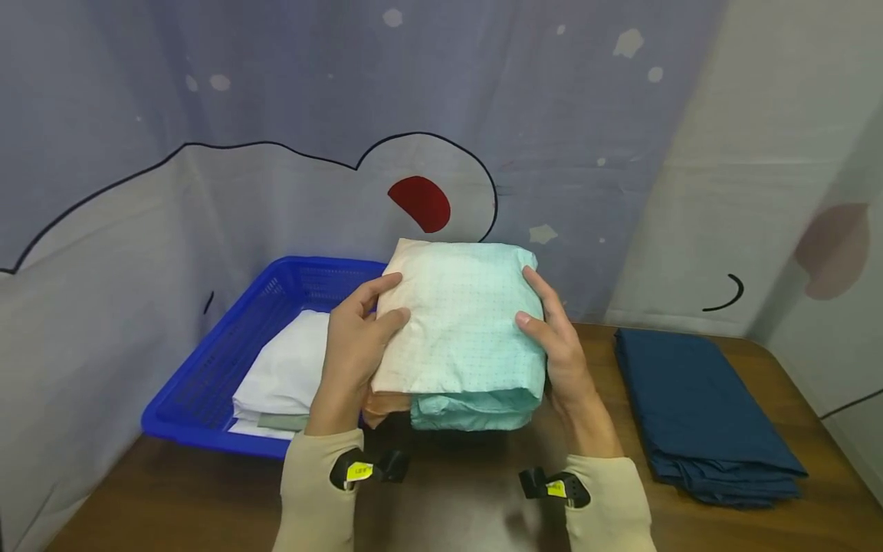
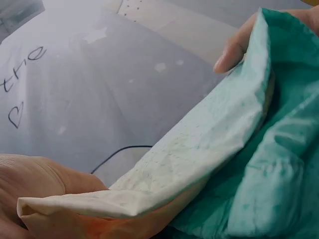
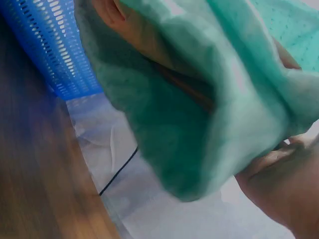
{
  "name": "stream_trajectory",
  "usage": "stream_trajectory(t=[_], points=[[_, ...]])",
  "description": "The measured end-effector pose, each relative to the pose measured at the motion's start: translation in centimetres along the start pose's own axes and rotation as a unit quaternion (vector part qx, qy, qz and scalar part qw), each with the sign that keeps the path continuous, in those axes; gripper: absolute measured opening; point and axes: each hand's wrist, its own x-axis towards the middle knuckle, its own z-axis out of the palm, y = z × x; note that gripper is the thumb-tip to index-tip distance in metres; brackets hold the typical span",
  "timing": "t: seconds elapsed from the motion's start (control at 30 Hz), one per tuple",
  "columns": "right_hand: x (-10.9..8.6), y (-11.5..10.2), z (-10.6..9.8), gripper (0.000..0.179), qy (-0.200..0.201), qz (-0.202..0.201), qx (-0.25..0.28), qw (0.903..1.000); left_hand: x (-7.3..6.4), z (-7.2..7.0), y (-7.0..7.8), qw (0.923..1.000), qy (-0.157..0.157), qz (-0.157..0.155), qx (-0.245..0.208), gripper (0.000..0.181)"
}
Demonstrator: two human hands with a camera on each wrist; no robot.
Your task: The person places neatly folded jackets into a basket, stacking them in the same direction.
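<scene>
Head view gives me both hands gripping one folded cloth [image 1: 462, 322], held up over the brown counter [image 1: 458, 510] with its broad face towards the person. The cloth fades from pale peach on the left to mint green on the right, with looser orange and deeper green layers showing below.

The left hand [image 1: 355, 337] has the peach side between its fingers, thumb laid on the face; the right hand [image 1: 566, 356] holds the green side likewise, thumb in front and another finger along the edge. Their remaining fingers are mostly hidden behind the cloth. From the left wrist, I see the pale top layer bending over orange and green folds; the right wrist shows green fabric hanging in a soft, blurred flap.

To the left, a blue basket [image 1: 214, 441] stands on the counter, with white cloth [image 1: 293, 368] inside and a sage green strip [image 1: 284, 422] showing among its layers. Over on the right lies a folded navy cloth [image 1: 704, 414]. Patterned curtain [image 1: 552, 100] hangs behind everything.
</scene>
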Motion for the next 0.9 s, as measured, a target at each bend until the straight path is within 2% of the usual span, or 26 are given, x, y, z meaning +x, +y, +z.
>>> stream_trajectory(t=[0.2, 0.37, 0.53, 0.7, 0.9], points=[[0.2, 0.1, 0.7, 0.069, -0.032, -0.02, 0.009, 0.9992, -0.2, -0.9, 0.9, 0.9998, 0.001, 0.014, -0.009, 0.051], [0.5, 0.6, 1.4, 0.067, -0.052, -0.025, 0.025, 0.998, -0.1, -2.1, 1.4, 0.9997, 0.009, 0.008, 0.02, 0.05], [0.7, 1.0, 2.3, 0.066, -0.051, -0.016, 0.047, 0.9975, 0.2, -3.3, 1.4, 0.9992, 0.005, 0.005, 0.038, 0.05], [0.8, 1.2, 3.5, 0.066, -0.052, -0.021, 0.062, 0.9965, 0.3, -4.6, 1.5, 0.9977, -0.002, 0.002, 0.068, 0.05], [1.1, 1.7, 5.1, 0.067, -0.06, -0.023, 0.074, 0.9952, 0.5, -6.3, 1.5, 0.9967, 0.0, -0.005, 0.081, 0.05]])
